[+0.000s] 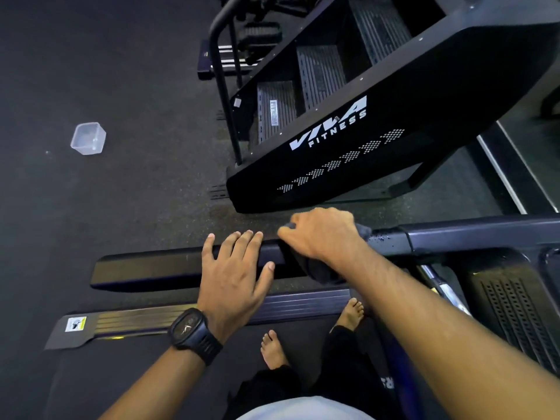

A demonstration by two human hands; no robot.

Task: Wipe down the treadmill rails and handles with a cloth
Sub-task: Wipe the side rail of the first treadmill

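A dark padded treadmill handrail [145,268] runs left to right across the middle of the view. My left hand [236,268], with a black watch on the wrist, rests flat on the rail with straight fingers. Just to its right, my right hand [321,234] grips a dark grey cloth [321,272] wrapped over the rail; cloth ends show above the knuckles and hang below the rail. Right of the cloth, the rail's bare metal section [391,237] carries water droplets.
A black stair-climber machine [348,140] stands just beyond the rail. A clear plastic container [88,138] sits on the dark floor at far left. Below the rail lies the treadmill's ribbed side strip [151,321], with my bare feet [274,350] on the belt.
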